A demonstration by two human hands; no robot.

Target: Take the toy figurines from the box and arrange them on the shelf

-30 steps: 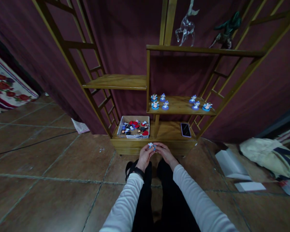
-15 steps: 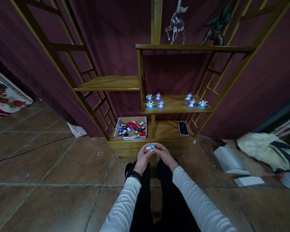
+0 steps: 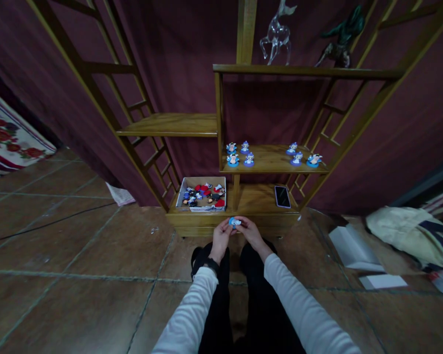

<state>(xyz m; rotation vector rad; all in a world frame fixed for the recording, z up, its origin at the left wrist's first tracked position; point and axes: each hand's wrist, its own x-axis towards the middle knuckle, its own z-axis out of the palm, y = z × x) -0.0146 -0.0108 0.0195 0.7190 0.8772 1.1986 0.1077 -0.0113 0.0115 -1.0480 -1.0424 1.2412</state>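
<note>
Between my two hands is a small blue and white figurine (image 3: 235, 222), held in front of the cabinet's lower edge. My left hand (image 3: 222, 236) grips it from the left, fingers closed around its blue base. My right hand (image 3: 250, 232) pinches its white part from the right. Past my hands, a cardboard box (image 3: 203, 208) on the bottom shelf holds several figurines in red, black, blue and white. On the shelf above stand several small figurines: a blue-based pair (image 3: 232, 160) and a purple pair (image 3: 248, 159) at left, more purple ones (image 3: 296, 158) and a blue-based one (image 3: 313, 160) at right.
A phone (image 3: 282, 196) lies on the bottom shelf at right. The top shelf (image 3: 306, 72) carries a clear glass deer (image 3: 277, 37) and a dark green statue (image 3: 342, 39). White box pieces (image 3: 356, 248) and a cream bag (image 3: 409, 231) lie on the floor at right.
The figurine has been turned in my hands: its blue base now faces left and its white part right. Both hands still hold it. The view has shifted slightly.
</note>
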